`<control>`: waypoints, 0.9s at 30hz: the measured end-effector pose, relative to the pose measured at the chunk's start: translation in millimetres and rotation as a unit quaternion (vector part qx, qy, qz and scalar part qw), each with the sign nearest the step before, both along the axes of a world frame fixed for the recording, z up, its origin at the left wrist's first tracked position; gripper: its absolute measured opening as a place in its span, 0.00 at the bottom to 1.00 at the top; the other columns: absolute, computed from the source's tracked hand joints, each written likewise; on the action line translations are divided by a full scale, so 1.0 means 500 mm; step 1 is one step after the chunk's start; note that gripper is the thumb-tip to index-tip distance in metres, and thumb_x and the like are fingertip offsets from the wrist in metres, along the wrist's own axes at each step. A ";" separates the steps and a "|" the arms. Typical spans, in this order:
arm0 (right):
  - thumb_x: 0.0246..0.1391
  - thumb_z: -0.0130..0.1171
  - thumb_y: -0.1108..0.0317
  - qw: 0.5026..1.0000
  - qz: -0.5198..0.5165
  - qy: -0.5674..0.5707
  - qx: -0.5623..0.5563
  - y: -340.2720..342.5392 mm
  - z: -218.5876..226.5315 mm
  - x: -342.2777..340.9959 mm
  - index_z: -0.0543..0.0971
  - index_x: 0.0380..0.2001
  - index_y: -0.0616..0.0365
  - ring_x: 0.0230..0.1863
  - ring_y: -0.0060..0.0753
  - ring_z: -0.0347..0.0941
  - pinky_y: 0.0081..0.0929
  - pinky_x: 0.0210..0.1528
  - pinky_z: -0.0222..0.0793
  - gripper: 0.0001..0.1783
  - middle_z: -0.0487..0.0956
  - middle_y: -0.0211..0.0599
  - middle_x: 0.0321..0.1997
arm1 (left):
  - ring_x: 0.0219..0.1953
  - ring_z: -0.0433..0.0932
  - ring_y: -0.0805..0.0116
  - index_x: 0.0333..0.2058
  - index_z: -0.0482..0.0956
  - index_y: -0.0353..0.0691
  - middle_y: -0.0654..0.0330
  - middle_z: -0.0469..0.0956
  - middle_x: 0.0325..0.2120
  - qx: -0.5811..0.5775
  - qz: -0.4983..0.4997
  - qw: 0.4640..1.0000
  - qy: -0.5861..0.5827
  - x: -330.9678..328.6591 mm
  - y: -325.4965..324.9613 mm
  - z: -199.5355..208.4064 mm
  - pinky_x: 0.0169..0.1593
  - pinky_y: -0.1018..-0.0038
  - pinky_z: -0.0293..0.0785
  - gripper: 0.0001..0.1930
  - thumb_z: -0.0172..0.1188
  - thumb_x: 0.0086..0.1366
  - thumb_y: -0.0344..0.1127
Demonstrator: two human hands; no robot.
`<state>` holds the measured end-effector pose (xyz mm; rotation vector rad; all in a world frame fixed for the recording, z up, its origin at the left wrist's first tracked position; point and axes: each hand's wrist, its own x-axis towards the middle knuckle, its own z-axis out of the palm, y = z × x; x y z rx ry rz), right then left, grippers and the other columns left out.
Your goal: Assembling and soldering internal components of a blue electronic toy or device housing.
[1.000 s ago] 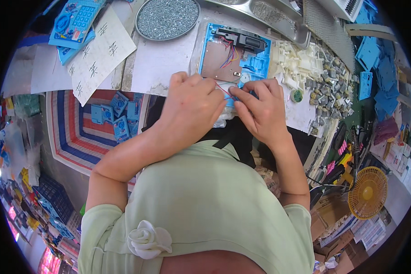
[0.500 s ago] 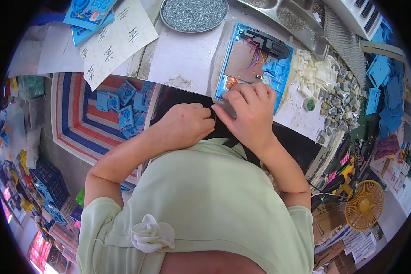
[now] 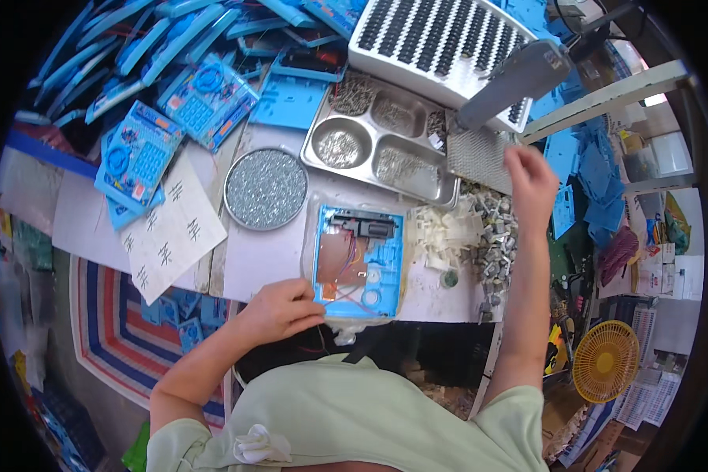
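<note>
Nearest the body, the left hand (image 3: 279, 309) rests at the front edge of the workbench (image 3: 267, 256), its fingers curled together against the lower left corner of an opened blue plastic casing (image 3: 359, 263). That casing lies flat just beyond and to the right of the hand, showing a brown circuit sheet, thin red wires and a dark part at its far end; whether the fingers pinch the casing or only press on it cannot be told. Right of the casing sit a heap of small white plastic parts (image 3: 444, 230) and, beside them, a pile of small grey metal pieces (image 3: 495, 232). To the left lie a sheet of paper with handwritten marks (image 3: 173, 236) and a round tin of fine silvery bits (image 3: 266, 189). Farther off is a divided steel tray (image 3: 385, 145) holding screws. The right hand (image 3: 529, 182) is raised well away from the casing, up by the tray's right end, fingers loosely bent and holding nothing visible.
</note>
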<state>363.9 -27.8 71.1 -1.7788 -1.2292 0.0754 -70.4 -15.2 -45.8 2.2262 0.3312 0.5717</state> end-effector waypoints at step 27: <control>0.64 0.63 0.65 0.976 0.024 0.146 0.163 0.255 -0.065 0.199 0.83 0.46 0.66 0.44 0.25 0.78 0.25 0.45 0.72 0.14 0.83 0.35 0.47 | 0.31 0.75 0.63 0.36 0.85 0.41 0.59 0.72 0.30 -0.083 0.087 0.993 0.011 -0.001 -0.040 -0.002 0.34 0.70 0.72 0.12 0.75 0.51 0.27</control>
